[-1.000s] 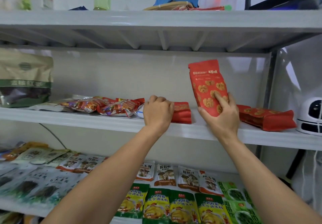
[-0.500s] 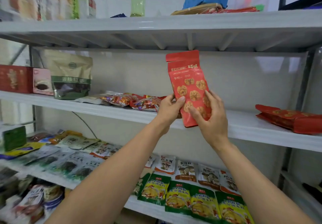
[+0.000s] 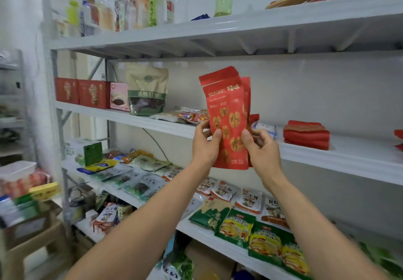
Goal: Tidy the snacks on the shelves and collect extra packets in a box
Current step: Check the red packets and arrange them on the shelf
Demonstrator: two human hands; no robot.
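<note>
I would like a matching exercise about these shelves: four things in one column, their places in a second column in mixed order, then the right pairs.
1. red walnut packets
2. stack of red packets
3. drink bottles
4. green and yellow packets

A. on the lower shelf
B. held between left hand and right hand
C. on the top shelf
D. on the middle shelf, lying flat

Pairs: 1-B, 2-D, 3-C, 4-A

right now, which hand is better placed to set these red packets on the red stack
Right, probably. The right hand grips the red packets on the side nearer the red stack; the left hand would have to cross over.
</note>
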